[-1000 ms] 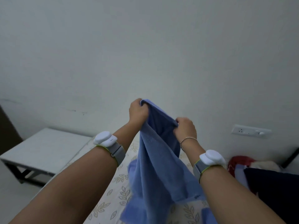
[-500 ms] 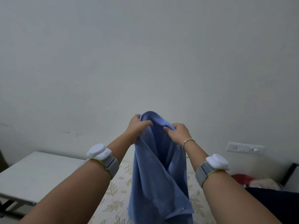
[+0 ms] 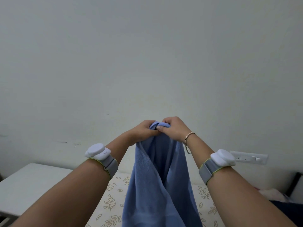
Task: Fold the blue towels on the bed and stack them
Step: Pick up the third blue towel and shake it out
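A blue towel [image 3: 161, 182] hangs in front of me, held up in the air by its top edge. My left hand [image 3: 143, 130] and my right hand [image 3: 175, 128] both grip that edge, pressed close together and touching. The cloth drops in long folds past the bottom of the view, above the bed [image 3: 111, 200] with its leaf-patterned sheet. Any other towels are out of sight.
A low white table [image 3: 31, 182] stands to the left of the bed. A plain wall [image 3: 147, 63] fills the upper view, with a switch and socket plate [image 3: 249, 157] at the right. Dark and pale fabric [image 3: 278, 197] lies at the bed's right edge.
My hands have come together from about a hand's width apart, gathering the towel's top edge between them. The view has tilted upward, so less of the bed shows.
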### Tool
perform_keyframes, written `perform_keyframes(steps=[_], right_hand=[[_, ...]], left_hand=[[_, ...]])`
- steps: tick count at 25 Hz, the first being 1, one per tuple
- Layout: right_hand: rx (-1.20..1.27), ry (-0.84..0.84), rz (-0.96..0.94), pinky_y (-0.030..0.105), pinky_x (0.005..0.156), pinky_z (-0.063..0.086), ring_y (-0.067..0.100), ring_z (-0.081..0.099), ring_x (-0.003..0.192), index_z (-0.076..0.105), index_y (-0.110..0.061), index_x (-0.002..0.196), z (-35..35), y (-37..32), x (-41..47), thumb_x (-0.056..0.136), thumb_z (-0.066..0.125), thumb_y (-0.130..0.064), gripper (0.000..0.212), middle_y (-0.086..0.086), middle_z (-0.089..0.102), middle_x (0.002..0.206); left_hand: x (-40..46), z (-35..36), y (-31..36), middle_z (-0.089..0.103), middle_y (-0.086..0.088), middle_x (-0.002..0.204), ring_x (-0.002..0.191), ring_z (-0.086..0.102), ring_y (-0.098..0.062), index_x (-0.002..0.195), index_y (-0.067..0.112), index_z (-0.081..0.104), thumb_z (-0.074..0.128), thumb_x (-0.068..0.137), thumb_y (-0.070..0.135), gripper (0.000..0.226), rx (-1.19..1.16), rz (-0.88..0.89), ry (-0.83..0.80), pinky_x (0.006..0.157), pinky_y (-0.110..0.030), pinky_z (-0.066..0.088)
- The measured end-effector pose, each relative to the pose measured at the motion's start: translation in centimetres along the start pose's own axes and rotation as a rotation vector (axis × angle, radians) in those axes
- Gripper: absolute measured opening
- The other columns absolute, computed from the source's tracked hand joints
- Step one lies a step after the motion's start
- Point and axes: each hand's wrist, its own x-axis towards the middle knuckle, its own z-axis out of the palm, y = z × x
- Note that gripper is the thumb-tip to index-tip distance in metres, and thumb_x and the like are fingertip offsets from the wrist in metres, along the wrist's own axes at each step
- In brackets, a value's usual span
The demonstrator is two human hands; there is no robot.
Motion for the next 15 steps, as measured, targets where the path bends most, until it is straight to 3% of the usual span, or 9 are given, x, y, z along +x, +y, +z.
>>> perform_keyframes(steps=[5,7,10,15], right_hand=[[0.110,0.100,0.014,0.020,0.054,0.039,0.010,0.050,0.054,0.058,-0.020,0.081,-0.4,0.0,-0.2,0.081,0.073,-0.032,0.020,-0.002,0.059,0.064],[0.023,0.079,0.049,0.022,0.052,0.039,0.014,0.052,0.058,0.059,-0.020,0.082,-0.5,0.8,-0.4,0.081,0.073,-0.029,0.017,-0.001,0.059,0.066],[-0.198,-0.002,0.143,0.024,0.058,0.043,0.024,0.064,0.077,0.066,-0.018,0.084,0.4,3.3,-1.2,0.080,0.066,-0.020,0.004,0.004,0.069,0.082],[-0.224,-0.266,0.370,0.026,0.073,0.046,0.025,0.063,0.089,0.067,-0.017,0.087,3.2,8.0,-3.7,0.084,0.056,-0.014,0.012,0.009,0.068,0.095]], left_hand=[[0.6,0.2,0.9,0.071,-0.006,0.100,0.091,0.066,-0.021,0.101,0.016,0.069,0.057,0.093,0.014,0.014,0.012,0.024,0.134,0.083,-0.034,0.053],[0.7,0.5,1.5,0.070,-0.011,0.097,0.088,0.064,-0.022,0.098,0.013,0.068,0.056,0.094,0.013,0.013,-0.014,0.037,0.240,0.079,-0.035,0.052],[0.8,0.5,2.6,0.069,-0.013,0.099,0.090,0.064,-0.027,0.097,0.014,0.068,0.054,0.093,0.014,0.014,-0.067,0.013,0.416,0.076,-0.038,0.052],[-0.1,-0.7,4.5,0.066,-0.004,0.092,0.082,0.060,-0.020,0.095,0.018,0.066,0.054,0.097,0.018,0.011,-0.274,-0.014,0.569,0.072,-0.033,0.050]])
